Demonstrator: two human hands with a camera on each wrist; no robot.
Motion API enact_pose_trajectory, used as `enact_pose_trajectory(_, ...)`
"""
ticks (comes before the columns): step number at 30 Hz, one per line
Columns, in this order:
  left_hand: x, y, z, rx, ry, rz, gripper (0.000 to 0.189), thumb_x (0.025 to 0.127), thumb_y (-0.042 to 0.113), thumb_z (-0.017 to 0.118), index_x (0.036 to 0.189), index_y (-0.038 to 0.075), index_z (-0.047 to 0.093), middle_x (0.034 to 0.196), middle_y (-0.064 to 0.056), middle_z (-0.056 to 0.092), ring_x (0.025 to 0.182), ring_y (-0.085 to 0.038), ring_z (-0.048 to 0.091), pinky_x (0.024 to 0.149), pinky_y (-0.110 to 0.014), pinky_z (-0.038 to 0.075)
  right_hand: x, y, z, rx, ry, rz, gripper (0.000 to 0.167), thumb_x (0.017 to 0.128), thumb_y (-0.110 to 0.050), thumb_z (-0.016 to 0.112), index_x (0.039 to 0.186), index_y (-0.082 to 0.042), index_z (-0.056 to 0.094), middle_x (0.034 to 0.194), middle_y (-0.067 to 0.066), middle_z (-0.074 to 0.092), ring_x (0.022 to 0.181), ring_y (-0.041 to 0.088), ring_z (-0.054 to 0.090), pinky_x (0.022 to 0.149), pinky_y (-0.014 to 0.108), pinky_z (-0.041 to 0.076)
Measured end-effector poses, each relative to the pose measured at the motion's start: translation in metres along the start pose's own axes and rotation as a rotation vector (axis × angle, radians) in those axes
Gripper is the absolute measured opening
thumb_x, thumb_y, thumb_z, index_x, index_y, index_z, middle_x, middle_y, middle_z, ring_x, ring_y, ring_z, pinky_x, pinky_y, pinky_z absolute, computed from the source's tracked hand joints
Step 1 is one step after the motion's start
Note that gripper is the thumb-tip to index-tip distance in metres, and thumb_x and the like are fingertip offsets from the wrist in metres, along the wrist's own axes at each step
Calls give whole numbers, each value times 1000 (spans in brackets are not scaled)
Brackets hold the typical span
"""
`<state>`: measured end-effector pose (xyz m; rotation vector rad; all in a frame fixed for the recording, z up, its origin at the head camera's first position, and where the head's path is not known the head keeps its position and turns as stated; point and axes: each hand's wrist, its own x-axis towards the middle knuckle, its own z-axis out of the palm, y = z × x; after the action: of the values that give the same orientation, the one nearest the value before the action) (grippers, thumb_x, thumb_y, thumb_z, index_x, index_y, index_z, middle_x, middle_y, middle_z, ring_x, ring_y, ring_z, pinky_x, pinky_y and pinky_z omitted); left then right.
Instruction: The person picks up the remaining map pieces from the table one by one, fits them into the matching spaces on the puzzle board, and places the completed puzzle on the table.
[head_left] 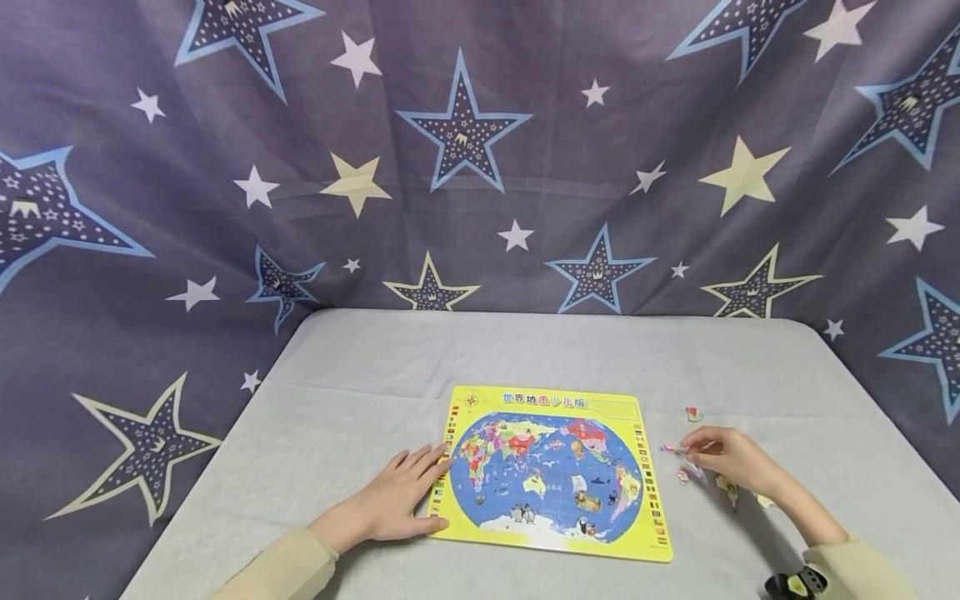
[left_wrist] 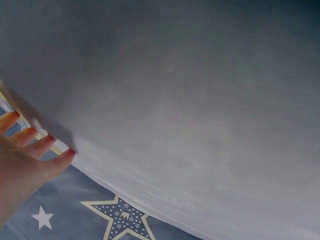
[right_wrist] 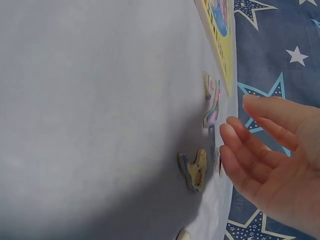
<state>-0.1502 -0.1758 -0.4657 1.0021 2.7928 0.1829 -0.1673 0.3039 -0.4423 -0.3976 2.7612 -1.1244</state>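
A yellow-bordered world map puzzle board (head_left: 465,528) lies flat on the table, its blue oval filled with coloured pieces. My left hand (head_left: 397,496) rests at the board's left edge, fingers spread and reaching onto the border. Right of the board, my right hand (head_left: 723,454) hovers low over loose puzzle pieces. In the right wrist view its fingers (right_wrist: 240,160) are loosely bent, with no piece between them. A pink-and-blue piece (right_wrist: 212,111) lies close by its fingertips. Nearer the wrist is a pale yellow piece (right_wrist: 198,172), and a small pink piece (head_left: 682,476) sits by the board.
A red-and-green piece (head_left: 693,413) lies beyond the right hand. Another pale piece (head_left: 763,501) shows partly under the right forearm. The table (head_left: 360,367) has a light grey cloth. Dark star-printed curtains (head_left: 502,208) stand behind it and at both sides.
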Motion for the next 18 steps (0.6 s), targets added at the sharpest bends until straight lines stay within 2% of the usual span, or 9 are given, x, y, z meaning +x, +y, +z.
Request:
enact_pose_trajectory(10,0,0,1,-12,3,-2,81,80,67,37,139,12,29,145,-7,21,131,-29,21,100,-52,20,4,4,4,19,-17,44,19,77,-5,64,94,2,62,89,11,62,78,19,58,61,22,48)
enact_pose_trajectory(18,0,1,-1,-5,-11,-11,82,79,68,37,139,13,29,145,-6,21,131,-28,21,101,-51,20,8,7,7,-3,-23,41,20,76,-3,63,95,3,62,87,9,61,73,13,56,58,22,47)
